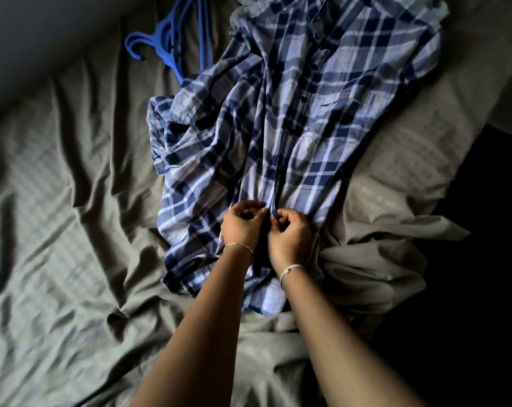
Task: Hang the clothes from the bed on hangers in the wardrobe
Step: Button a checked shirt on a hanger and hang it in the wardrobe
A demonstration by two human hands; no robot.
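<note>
**Both hands pinching the shirt's front placket; shirt flat on the bed**

Blue-and-white plaid shirt (pixel 307 127) lies front-up on the bed, stretched lengthwise away from the person, right of the bed's middle. Its left side is rumpled, with a sleeve bunched up there. The right side lies flatter. Front placket (pixel 293 113) runs up the middle with dark buttons (pixel 303 98) along it. Chest pocket (pixel 345 113) with a small red mark sits on the shirt's right half, toward the far end.

Left hand (pixel 241 226) and right hand (pixel 291 235) are side by side at the near end of the placket, backs up, nearly touching. Left fingers (pixel 257 205) are curled and pinch the cloth at the placket edge. Right fingers (pixel 281 214) are curled the same way and pinch the strip just beside them. Both grips are narrow, with cloth held in each. Can't tell if a button sits between them, as the spot is too small and shadowed. Bare forearms come in from the near edge over the shirt's near end.

Thin chain bracelet (pixel 238 246) on the left wrist, pale band (pixel 291 268) on the right.

Blue plastic hangers (pixel 166 42) lie stacked on the bed near its far left, hooks pointing left. Their lower ends meet the shirt's far-left edge, and I can't tell if they go under it. Count unclear, but at least two hooks show.

Grey sheet (pixel 72 201) covers the bed, heavily creased and bunched into folds just right of the right hand. Past the bed's right edge it is too dark to read.
</note>
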